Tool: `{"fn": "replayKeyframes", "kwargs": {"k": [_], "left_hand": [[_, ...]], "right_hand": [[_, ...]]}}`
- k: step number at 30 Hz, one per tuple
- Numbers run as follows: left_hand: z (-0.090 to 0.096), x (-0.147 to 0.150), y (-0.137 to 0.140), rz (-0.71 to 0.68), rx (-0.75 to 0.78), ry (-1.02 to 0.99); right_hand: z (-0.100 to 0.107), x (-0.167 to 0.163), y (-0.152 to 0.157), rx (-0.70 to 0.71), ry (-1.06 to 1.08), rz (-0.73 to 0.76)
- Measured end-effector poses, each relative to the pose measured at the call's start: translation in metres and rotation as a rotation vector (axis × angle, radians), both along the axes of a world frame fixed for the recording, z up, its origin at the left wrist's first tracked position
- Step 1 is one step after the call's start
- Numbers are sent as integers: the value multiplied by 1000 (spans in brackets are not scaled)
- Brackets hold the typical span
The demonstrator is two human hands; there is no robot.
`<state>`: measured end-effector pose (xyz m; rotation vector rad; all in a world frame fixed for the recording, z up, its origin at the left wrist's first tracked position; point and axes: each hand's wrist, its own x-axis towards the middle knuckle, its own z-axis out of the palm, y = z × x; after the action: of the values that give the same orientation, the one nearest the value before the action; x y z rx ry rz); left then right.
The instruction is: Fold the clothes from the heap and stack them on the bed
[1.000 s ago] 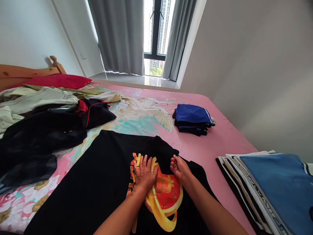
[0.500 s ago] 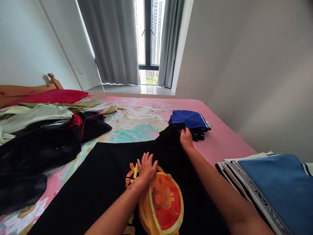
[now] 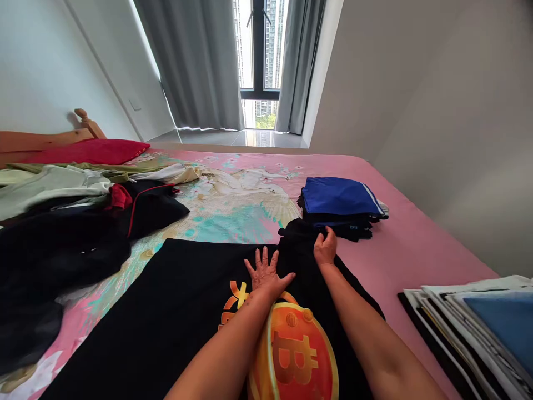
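Note:
A black T-shirt [image 3: 179,300] lies spread on the bed in front of me, with a red and gold coin print and orange lettering on it. My left hand [image 3: 266,273] rests flat on the shirt just above the print, fingers spread. At the shirt's far right part, my right hand [image 3: 325,248] is closed on the black fabric, thumb up. The cloth there is bunched and folded over, reaching up to the folded blue clothing behind it. The shirt's near edge runs out of view at the bottom.
Beyond my right hand sits a stack with folded blue shorts [image 3: 341,197] on top. A taller pile of folded clothes [image 3: 470,328] stands at the right. Rumpled clothes [image 3: 62,239] cover the left side, with a red pillow [image 3: 91,151] behind them. The pink bedsheet [image 3: 416,239] borders the wall.
My right hand has drawn the far right part of the shirt a little nearer, and the cloth there has bunched up. My left hand's fingers have spread wider. The view has shifted slightly.

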<state>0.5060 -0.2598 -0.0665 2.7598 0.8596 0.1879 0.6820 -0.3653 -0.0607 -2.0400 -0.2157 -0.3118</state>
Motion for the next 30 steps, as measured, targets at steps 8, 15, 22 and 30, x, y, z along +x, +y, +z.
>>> {"fn": "replayKeyframes", "kwargs": {"k": [8, 15, 22, 30], "left_hand": [[8, -7, -3, -1, -65, 12], [3, -15, 0, -37, -156, -41], [12, -22, 19, -231, -250, 32], [56, -125, 223, 258, -71, -112]], "right_hand": [[38, -32, 22, -464, 212, 283], [20, -64, 44, -345, 146, 114], [-26, -75, 70, 20, 227, 187], [-38, -70, 72, -61, 80, 212]]}}
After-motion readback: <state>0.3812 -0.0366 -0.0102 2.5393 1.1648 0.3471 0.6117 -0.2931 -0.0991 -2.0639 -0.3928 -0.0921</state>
